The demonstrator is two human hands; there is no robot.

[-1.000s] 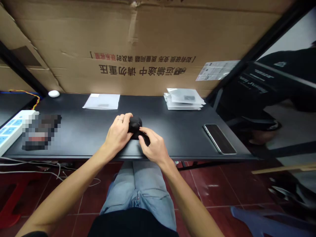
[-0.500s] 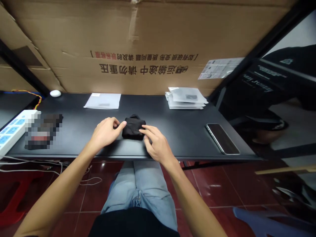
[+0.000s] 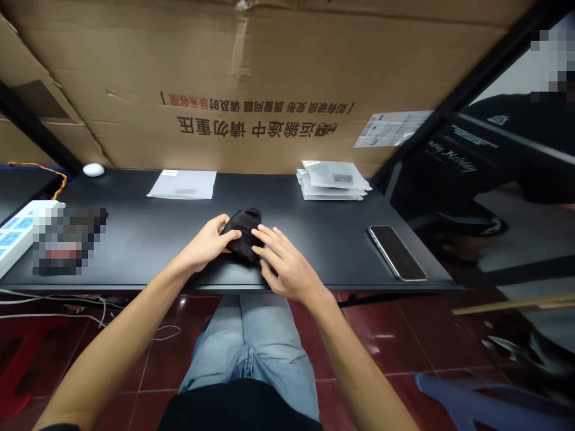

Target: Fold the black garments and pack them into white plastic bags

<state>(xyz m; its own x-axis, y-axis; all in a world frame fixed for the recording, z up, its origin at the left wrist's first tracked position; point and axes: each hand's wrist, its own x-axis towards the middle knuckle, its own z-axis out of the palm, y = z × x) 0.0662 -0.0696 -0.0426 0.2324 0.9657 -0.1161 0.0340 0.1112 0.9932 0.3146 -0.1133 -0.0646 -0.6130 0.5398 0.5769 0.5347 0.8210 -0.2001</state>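
A small folded bundle of black cloth (image 3: 244, 230) is at the front middle of the black table, tilted with its left side raised. What kind of item it is, I cannot tell. My left hand (image 3: 211, 241) grips its left edge, thumb on top and the other fingers behind and under it. My right hand (image 3: 285, 263) lies against the bundle's right side, fingers stretched out and slightly apart, with the fingertips touching the cloth.
Behind stand a white pouch (image 3: 183, 184), a stack of translucent pouches (image 3: 333, 181) and a cardboard panel (image 3: 278, 54). A phone (image 3: 398, 252) lies right. Left are a power strip (image 3: 22, 230), a blurred-out item (image 3: 69, 242) and a white rounded object (image 3: 93, 170). Another person (image 3: 476, 155) is at right.
My left hand has taken hold of the black cloth bundle and tilted it up from lying flat. My right hand stays at its right side. The view has shifted slightly.
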